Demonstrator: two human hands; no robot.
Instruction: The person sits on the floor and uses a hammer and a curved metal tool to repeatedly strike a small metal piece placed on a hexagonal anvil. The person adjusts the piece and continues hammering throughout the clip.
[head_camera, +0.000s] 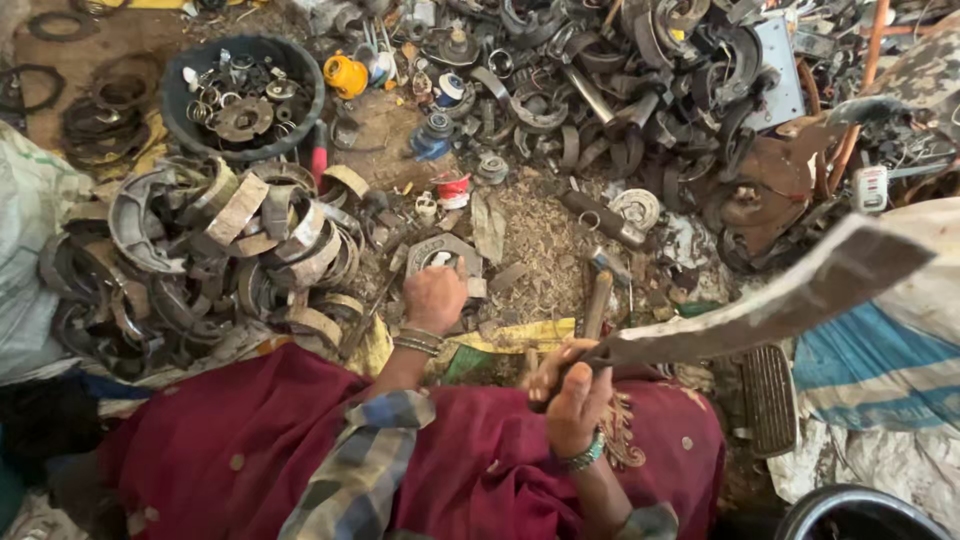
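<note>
Curved grey brake shoe (440, 255) flat on the littered ground, straight ahead of the knees, pressed down under the left hand (434, 297), fingers curled over its near edge. Right hand (572, 397) clenched tight round the handle of a broad, worn cleaver blade (775, 297), raised and slanting up to the right. Wooden-handled hammer (597, 302) lying between the hands. Heap of brake shoes (215, 255) to the left; black tub (243, 95) of rings and springs beyond; tangled scrap metal (620, 80) farther back.
</note>
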